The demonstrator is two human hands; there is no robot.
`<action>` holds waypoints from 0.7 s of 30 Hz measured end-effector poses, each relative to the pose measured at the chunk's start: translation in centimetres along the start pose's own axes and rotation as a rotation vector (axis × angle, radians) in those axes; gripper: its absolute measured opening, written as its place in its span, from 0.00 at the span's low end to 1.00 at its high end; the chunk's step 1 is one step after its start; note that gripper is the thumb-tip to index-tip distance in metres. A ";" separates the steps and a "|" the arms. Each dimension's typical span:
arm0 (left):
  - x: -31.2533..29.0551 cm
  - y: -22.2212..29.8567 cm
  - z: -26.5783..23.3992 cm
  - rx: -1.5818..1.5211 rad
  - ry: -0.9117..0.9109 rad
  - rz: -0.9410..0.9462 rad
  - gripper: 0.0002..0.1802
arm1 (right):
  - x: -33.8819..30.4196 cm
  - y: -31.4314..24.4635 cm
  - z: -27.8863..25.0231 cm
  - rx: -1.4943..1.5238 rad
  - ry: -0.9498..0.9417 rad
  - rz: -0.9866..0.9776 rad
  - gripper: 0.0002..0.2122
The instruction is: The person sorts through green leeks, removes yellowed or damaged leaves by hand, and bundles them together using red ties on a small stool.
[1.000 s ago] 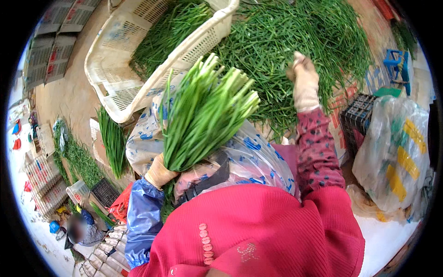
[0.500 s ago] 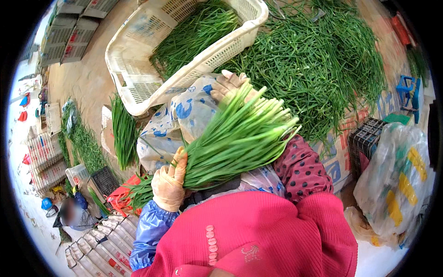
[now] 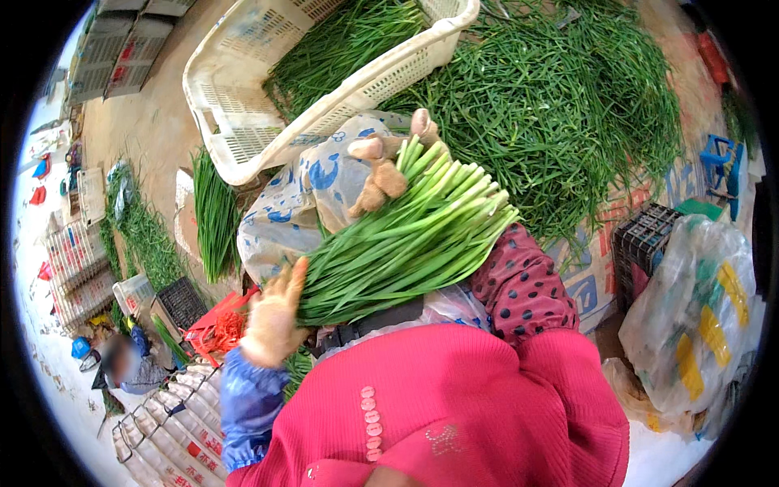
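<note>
A thick bunch of garlic chives (image 3: 406, 239) lies across my lap, with pale stem ends to the upper right and green leaves to the lower left. My right hand (image 3: 381, 174), in a tan-stained glove, curls round its far side. The right forearm, in a dotted red sleeve, passes beneath the bunch. Beside the leaf end is my left hand (image 3: 276, 312), in a cream glove, its fingers stretched upward against the leaves. A plastic sheet with blue prints (image 3: 284, 219) covers my knees.
A cream plastic crate (image 3: 333, 101) holding chives stands ahead. To its right spreads a large heap of loose chives (image 3: 552, 122). Another chive bunch (image 3: 213, 219) lies left of my knees, near a red basket with red ties (image 3: 231, 325). Right are a black crate (image 3: 641, 239) and plastic bags (image 3: 690, 316).
My left hand has slid left and down, its fingers unwrapping from the leaves. The right hand's fingers have come further over the bunch, which has shifted slightly left.
</note>
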State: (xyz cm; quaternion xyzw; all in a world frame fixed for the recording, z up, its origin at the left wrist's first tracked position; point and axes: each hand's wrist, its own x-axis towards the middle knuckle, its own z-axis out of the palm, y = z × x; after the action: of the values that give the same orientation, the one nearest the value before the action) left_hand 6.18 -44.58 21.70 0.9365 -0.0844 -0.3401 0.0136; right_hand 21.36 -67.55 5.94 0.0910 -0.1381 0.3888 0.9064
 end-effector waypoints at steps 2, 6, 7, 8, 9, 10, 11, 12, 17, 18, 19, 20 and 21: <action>-1.4 -0.8 -5.8 -0.105 -0.323 -0.262 0.57 | -0.3 0.0 2.0 -0.074 0.142 -0.024 0.37; -3.9 -5.3 -13.5 -0.739 -0.226 0.409 0.54 | 0.8 -1.5 5.1 -0.004 0.296 0.156 0.37; -3.4 -5.4 -12.9 -1.016 -0.129 0.525 0.56 | 1.7 -0.8 5.4 -0.029 0.172 0.105 0.35; -0.7 -6.6 -11.1 -1.285 -0.090 0.732 0.58 | 1.7 -0.4 5.0 -0.085 0.090 0.022 0.34; 2.3 -5.1 -9.6 -1.390 -0.011 0.648 0.61 | 1.7 -0.4 5.1 -0.187 0.148 0.048 0.33; 4.4 -3.3 -8.5 -1.483 0.095 0.539 0.64 | 2.3 -0.3 5.8 -0.271 0.188 0.088 0.33; 7.8 -1.6 -8.3 -1.372 0.047 0.447 0.67 | 2.7 -0.5 6.5 -0.369 0.242 0.121 0.32; 9.8 -1.1 -7.3 -1.322 -0.178 0.485 0.69 | 3.0 -0.9 6.1 -0.258 0.098 0.173 0.31; 12.0 1.9 -0.8 -1.317 -0.357 0.502 0.69 | 3.9 0.1 7.6 -0.234 0.387 -0.025 0.27; 12.6 2.3 -0.8 -1.422 -0.468 0.456 0.62 | 3.6 -1.4 6.4 -0.326 0.445 -0.015 0.27; 13.4 3.3 -1.6 -1.501 -0.608 0.428 0.56 | 2.6 -3.8 6.2 -0.430 0.514 -0.036 0.26; 13.0 3.5 -1.4 -1.535 -0.521 0.339 0.50 | 2.4 -5.2 4.5 -0.495 0.547 -0.005 0.26; 12.5 4.1 -1.4 -1.644 -0.471 0.284 0.49 | 2.1 -6.4 3.4 -0.568 0.580 0.025 0.26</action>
State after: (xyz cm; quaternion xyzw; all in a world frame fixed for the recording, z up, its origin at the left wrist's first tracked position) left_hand 15.95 -50.76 15.19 0.5153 0.0714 -0.4735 0.7107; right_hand 26.82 -71.46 9.50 -0.2781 0.0203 0.3559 0.8919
